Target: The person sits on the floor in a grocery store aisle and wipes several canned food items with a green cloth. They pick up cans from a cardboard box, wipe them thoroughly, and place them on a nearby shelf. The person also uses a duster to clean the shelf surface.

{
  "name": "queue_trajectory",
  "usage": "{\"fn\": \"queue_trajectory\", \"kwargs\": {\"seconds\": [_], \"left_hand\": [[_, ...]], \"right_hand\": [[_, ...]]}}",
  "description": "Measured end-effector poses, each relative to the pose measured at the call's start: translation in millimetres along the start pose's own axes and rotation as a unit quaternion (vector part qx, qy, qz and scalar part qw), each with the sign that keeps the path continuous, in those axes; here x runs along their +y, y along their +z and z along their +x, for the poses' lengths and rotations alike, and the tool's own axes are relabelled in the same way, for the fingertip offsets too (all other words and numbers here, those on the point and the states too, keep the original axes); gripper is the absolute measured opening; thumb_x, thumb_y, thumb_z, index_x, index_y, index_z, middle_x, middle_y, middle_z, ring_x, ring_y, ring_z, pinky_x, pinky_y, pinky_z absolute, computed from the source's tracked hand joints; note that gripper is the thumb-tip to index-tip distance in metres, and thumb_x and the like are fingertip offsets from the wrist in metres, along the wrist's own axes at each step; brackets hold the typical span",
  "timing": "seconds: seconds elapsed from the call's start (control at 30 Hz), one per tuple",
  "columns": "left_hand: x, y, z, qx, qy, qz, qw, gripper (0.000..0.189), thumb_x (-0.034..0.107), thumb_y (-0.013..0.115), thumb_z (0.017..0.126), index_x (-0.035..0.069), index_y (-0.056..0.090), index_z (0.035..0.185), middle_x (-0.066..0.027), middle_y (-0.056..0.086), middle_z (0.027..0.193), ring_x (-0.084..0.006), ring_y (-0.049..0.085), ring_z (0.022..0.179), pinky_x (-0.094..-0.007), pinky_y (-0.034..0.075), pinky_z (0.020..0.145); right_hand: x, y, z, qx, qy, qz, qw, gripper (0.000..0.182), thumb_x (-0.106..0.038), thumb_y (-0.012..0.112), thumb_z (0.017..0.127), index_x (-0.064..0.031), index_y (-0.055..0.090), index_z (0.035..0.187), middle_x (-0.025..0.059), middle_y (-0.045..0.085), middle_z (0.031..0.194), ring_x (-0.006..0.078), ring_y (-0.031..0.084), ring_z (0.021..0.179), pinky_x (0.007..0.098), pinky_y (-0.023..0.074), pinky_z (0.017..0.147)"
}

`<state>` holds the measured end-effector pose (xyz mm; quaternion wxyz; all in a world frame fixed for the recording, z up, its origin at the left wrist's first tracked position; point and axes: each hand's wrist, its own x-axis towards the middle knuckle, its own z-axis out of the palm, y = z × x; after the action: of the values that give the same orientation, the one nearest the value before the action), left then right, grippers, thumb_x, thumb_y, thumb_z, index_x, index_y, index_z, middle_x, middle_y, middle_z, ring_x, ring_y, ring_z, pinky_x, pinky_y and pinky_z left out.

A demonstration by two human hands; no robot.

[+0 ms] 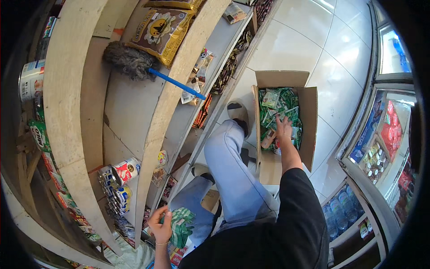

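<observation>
My left hand point(161, 226), low in the picture beside the shelves, is closed on a bunch of green-and-white striped sachets point(181, 225). My right hand point(284, 127) reaches into an open cardboard box point(309, 127) on the floor, its fingers spread over a heap of green sachets point(285, 101). Whether the fingertips grip a sachet cannot be told. A pale green packet point(270, 98) lies on top of the heap, and a brown-pink packet point(268, 138) lies near my wrist.
Wooden shelves at left hold a feather duster point(131, 61) with a blue handle, large brown-and-gold bags point(161, 30) and several cans point(126, 171). Small packets point(198, 80) lie on a lower shelf. A glass-topped freezer point(379, 134) and bottled water point(342, 206) stand at right. My knees are between shelves and box.
</observation>
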<state>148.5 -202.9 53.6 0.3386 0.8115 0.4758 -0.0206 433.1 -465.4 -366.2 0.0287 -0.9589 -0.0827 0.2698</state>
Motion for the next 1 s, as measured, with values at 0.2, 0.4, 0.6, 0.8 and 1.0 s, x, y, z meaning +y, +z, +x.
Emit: {"fn": "queue_trajectory", "kwargs": {"seconds": [0.2, 0.4, 0.6, 0.8, 1.0], "left_hand": [[6, 4, 0, -0.030, -0.042, -0.120, 0.991, 0.020, 0.011, 0.058, 0.082, -0.002, 0.061, 0.097, -0.0071, 0.062, 0.077, -0.0105, 0.058, 0.068, -0.0214, 0.045, 0.062], [-13, 10, -11, -0.054, -0.102, -0.222, 0.968, 0.019, 0.014, 0.059, 0.081, -0.002, 0.063, 0.091, -0.0048, 0.061, 0.078, -0.0118, 0.059, 0.071, -0.0231, 0.045, 0.065], [-12, 45, -29, -0.132, -0.021, -0.344, 0.929, 0.024, 0.005, 0.064, 0.075, -0.001, 0.061, 0.098, -0.0052, 0.058, 0.082, -0.0111, 0.055, 0.076, -0.0221, 0.044, 0.071], [9, 77, -12, -0.219, 0.082, -0.519, 0.822, 0.081, 0.016, 0.072, 0.071, 0.006, 0.024, 0.136, -0.0086, 0.049, 0.107, -0.0101, 0.053, 0.080, -0.0221, 0.044, 0.072], [-29, 62, -17, -0.050, 0.052, -0.612, 0.788, 0.075, 0.040, 0.077, 0.064, -0.002, 0.044, 0.118, -0.0109, 0.058, 0.103, -0.0200, 0.060, 0.090, -0.0319, 0.049, 0.079]], "right_hand": [[15, 8, -7, -0.059, 0.053, 0.008, 0.997, 0.070, -0.020, 0.076, 0.058, -0.0180, 0.041, 0.119, 0.0178, 0.043, 0.117, 0.0372, 0.039, 0.112, 0.0379, 0.0496, 0.077], [74, 6, -39, 0.014, 0.127, 0.381, 0.916, 0.046, -0.020, 0.065, 0.066, -0.0083, 0.049, 0.107, 0.0129, 0.061, 0.080, 0.0287, 0.061, 0.074, 0.0344, 0.0481, 0.065], [19, -141, -136, -0.092, 0.012, 0.754, 0.651, 0.043, -0.013, 0.057, 0.069, -0.0087, 0.045, 0.110, 0.0034, 0.058, 0.088, 0.0073, 0.050, 0.063, 0.0172, 0.0316, 0.042], [-92, -209, -215, -0.220, -0.231, 0.770, 0.552, 0.054, -0.022, 0.065, 0.063, -0.0045, 0.045, 0.110, 0.0053, 0.053, 0.102, 0.0082, 0.053, 0.077, 0.0183, 0.0412, 0.050], [-175, -238, -297, -0.310, -0.403, 0.678, 0.530, 0.060, -0.015, 0.069, 0.073, -0.0054, 0.036, 0.122, 0.0098, 0.046, 0.117, 0.0162, 0.048, 0.103, 0.0283, 0.0395, 0.087]]}}
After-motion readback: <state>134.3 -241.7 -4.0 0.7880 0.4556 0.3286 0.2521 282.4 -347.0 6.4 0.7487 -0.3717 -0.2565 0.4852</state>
